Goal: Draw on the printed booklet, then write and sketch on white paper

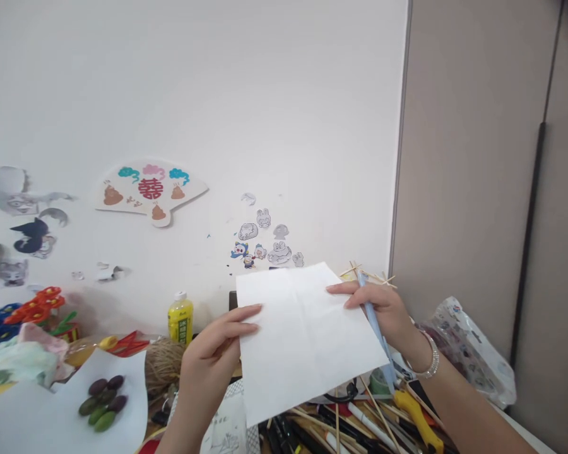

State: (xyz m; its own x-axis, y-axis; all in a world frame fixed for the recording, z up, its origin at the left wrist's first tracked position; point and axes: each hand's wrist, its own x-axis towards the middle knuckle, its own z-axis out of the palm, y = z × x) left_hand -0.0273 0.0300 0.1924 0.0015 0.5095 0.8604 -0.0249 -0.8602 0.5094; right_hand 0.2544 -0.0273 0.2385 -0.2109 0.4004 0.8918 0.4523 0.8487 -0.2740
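Note:
A blank sheet of white paper (298, 347) with a faint crease down its middle is held up in front of me, tilted. My left hand (222, 340) pinches its left edge, thumb hidden behind it and fingers on the front. Across from it, my right hand (373, 306) grips the right edge, with fingertips on the paper's face. A narrow light blue strip (376, 331) runs along that edge under my right hand; whether it is a separate object or part of the sheet, I cannot tell. The paper hides part of the tabletop behind it.
Pens and wooden sticks (336, 425) lie under the paper, near a yellow-handled tool (416, 419). At left are olives (106, 397) on white paper, twine (163, 366) and a yellow bottle (180, 318). A plastic package (473, 353) leans at right. Paper cutouts (279, 252) and a fan shape (151, 189) hang on the wall.

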